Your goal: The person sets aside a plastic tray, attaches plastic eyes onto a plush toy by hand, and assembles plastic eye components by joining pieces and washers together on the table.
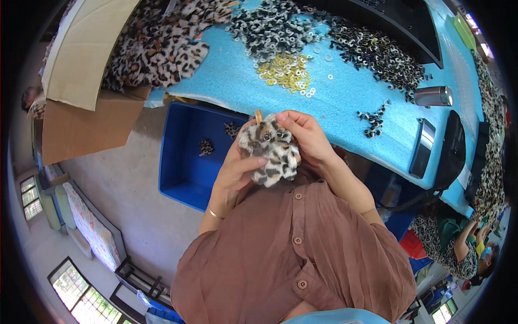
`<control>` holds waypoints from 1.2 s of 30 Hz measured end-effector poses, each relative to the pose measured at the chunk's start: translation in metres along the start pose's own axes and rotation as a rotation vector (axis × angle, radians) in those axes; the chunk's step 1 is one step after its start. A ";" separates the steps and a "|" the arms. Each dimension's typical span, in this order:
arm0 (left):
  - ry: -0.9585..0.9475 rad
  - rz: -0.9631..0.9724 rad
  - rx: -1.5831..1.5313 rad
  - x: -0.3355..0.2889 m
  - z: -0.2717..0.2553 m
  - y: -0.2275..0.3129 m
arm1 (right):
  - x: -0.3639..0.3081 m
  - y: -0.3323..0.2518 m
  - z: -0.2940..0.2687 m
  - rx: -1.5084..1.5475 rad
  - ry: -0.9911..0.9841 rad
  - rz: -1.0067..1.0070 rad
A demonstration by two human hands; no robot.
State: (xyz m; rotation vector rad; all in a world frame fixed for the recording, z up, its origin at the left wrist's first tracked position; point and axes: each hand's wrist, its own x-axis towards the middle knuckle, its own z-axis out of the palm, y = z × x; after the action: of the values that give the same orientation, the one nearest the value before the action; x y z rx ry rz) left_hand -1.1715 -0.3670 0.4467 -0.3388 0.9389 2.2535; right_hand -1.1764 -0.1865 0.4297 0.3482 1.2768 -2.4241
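A small leopard-print plush piece (278, 162) with two round eyes on its face is held up in front of my chest. My left hand (234, 170) wraps its left side, with the thumb lying across the front. At its upper right, my right hand (307, 134) pinches the fur close to one eye. A short tan strip (258, 115) sticks up from the top of the plush piece. The backs of both hands' grips are hidden behind the fur.
Leopard-print pieces (156, 51) pile on the blue-covered table (216, 75), beside heaps of black-and-white rings (270, 29) and yellow washers (286, 73). To the right are a metal tumbler (433, 96) and phone (422, 148). A blue bin (178, 178) stands below; a co-worker (450, 243) sits far right.
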 end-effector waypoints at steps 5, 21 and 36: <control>-0.070 0.008 -0.065 0.000 0.004 -0.003 | -0.008 -0.006 -0.005 -0.384 -0.001 -0.212; 0.655 0.118 1.647 -0.004 -0.229 -0.010 | -0.117 -0.125 -0.169 -1.191 0.675 -0.500; 0.418 0.983 1.432 0.042 -0.036 0.024 | -0.090 -0.122 -0.160 -1.458 0.372 -0.493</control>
State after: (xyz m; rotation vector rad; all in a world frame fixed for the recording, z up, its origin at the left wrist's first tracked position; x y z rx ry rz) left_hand -1.2190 -0.3849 0.4141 0.4263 3.0559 1.5094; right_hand -1.1422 0.0284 0.4648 0.0219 3.0657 -1.0717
